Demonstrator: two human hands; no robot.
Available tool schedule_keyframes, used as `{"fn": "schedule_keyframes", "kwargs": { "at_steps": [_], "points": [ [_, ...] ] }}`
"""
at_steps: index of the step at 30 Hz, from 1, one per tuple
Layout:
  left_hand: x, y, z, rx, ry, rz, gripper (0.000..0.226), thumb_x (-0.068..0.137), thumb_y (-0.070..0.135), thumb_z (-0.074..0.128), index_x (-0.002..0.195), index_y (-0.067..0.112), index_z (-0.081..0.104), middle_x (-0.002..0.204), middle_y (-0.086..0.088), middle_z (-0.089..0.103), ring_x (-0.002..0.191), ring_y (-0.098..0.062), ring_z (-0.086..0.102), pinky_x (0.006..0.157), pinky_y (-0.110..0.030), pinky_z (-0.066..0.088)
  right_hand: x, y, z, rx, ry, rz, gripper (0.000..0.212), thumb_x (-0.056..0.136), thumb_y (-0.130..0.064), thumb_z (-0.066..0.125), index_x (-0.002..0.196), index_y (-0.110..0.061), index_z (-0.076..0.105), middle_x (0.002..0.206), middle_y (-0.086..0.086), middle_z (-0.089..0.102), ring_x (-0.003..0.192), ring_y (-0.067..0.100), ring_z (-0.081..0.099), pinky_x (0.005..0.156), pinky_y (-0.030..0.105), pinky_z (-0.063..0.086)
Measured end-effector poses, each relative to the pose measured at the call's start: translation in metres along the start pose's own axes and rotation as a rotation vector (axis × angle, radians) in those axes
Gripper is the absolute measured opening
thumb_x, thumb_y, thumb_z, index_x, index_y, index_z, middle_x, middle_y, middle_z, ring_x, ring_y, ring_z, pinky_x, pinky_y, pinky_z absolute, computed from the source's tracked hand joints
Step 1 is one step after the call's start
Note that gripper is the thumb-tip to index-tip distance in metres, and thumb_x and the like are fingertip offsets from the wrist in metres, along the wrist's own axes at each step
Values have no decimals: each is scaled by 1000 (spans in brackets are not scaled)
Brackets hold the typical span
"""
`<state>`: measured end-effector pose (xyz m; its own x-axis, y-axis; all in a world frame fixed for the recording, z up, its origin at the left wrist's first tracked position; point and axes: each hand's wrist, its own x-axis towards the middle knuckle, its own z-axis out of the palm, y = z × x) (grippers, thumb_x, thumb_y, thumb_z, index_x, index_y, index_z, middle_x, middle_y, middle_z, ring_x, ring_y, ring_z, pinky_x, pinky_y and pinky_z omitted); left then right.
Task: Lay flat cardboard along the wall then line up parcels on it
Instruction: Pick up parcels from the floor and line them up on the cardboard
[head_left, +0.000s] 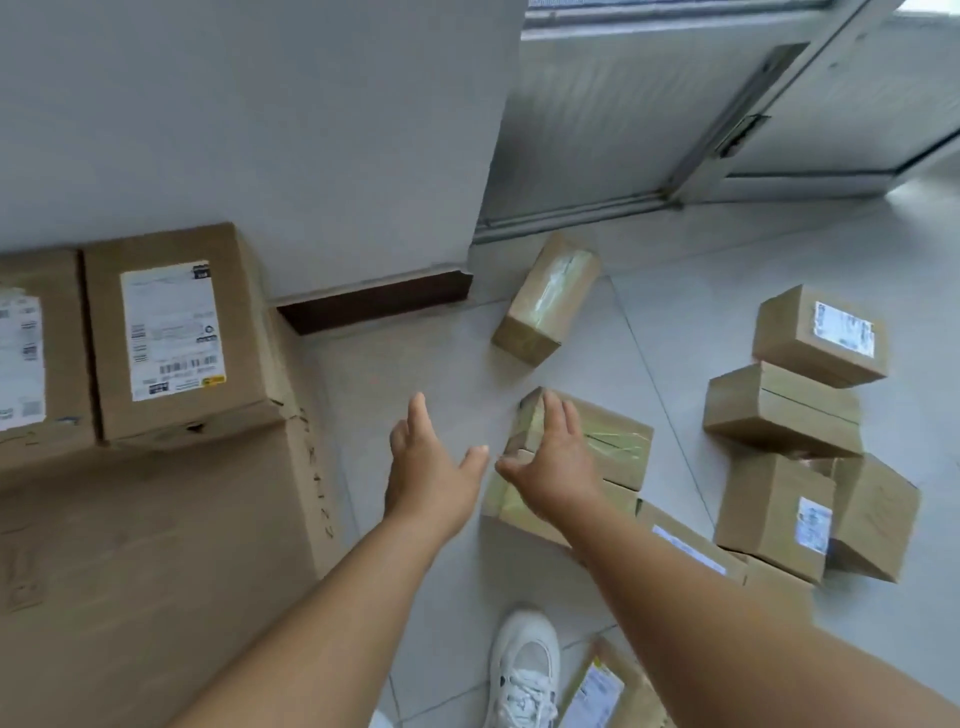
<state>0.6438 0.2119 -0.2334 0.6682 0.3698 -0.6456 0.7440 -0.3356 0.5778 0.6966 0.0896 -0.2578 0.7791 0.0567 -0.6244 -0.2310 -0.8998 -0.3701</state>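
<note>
The flat cardboard (156, 545) lies on the floor against the wall (249, 119), two labelled parcels (176, 332) standing on it, the leftmost cut off. Both hands reach out, fingers straight and apart: the right hand (550, 462) over a taped parcel (597, 441), contact unclear; the left hand (431, 462) holds nothing. Seven more parcels are scattered right. A white shoe (524, 670) shows below.

left hand (431, 462) spread, right hand (550, 457) spread
</note>
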Motion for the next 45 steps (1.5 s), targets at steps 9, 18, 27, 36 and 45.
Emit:
{"fn": "schedule_keyframes", "kwargs": {
  "at_steps": [9,18,27,36,45],
  "points": [
    [10,-25,142,-147,-208,-502,67,93,43,53,140,2,27,140,-16,44,125,-34,46,97,-38,40,64,136,-15,-142,-45,159,103,82,-33,73,154,-24,-1,162,0,-1,145,28,17,113,42,27],
    [46,-49,212,-291,-107,-598,63,92,43,54,136,2,35,136,-13,48,121,-31,50,90,-32,40,133,180,2,-312,32,79,112,72,-55,73,152,-25,1,160,3,2,148,24,1,117,44,16],
    [110,-55,168,-414,102,-413,56,88,37,61,136,21,37,123,4,57,99,-20,54,79,-27,38,143,170,8,-202,33,195,93,66,-74,63,138,-21,34,130,11,37,124,32,39,106,45,33],
    [102,-77,155,-533,24,-508,66,79,35,74,134,28,40,116,4,59,105,-23,58,95,-41,48,130,159,39,407,-167,244,75,69,-54,78,128,-28,40,102,-13,55,101,20,59,92,47,52],
    [76,-48,93,-506,67,-401,71,73,29,79,133,28,41,104,8,57,97,-21,58,89,-39,49,82,125,21,649,-106,258,73,70,-46,80,128,-30,39,110,-9,57,103,19,60,88,44,53]
  ]
}}
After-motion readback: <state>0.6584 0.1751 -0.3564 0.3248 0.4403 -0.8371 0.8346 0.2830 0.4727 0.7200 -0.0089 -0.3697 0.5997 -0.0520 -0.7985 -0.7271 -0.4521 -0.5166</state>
